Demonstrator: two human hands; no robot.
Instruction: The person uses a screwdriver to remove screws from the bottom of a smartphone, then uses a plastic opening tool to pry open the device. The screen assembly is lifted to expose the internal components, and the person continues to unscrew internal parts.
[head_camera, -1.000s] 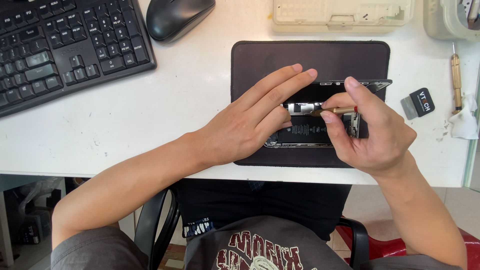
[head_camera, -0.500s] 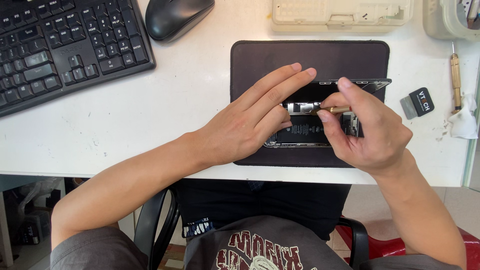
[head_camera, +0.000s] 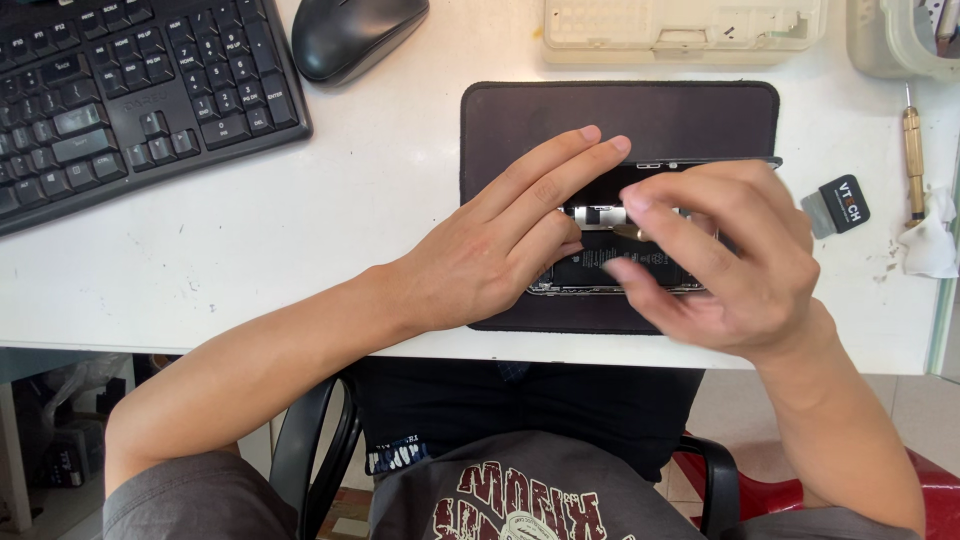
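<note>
Left hand (head_camera: 490, 255) lies flat, pinning the opened black phone w/ exposed internals (head_camera: 600, 265) on the dark rectangular mat (head_camera: 620, 110); blurred right hand (head_camera: 725, 260) pinches a thin brass-tipped tool (head_camera: 630, 232) (phone looks light, stiff, fragile inside, so hold by frame edges).

An opened phone (head_camera: 610, 262) lies on a mat (head_camera: 520, 120) (keyboard (head_camera: 110, 100) and mouse (head_camera: 358, 35) to its left).

The person wears a grey short-sleeved shirt whose sleeves end above the elbows, leaving both forearms bare. Across the chest runs a print of large dark red letters with pale outlines, above a pale round emblem, partly cut off by the frame. The left hand (head_camera: 500, 255) and right hand (head_camera: 735, 265) are bare, with no rings, watch or gloves, and short trimmed fingernails.
</note>
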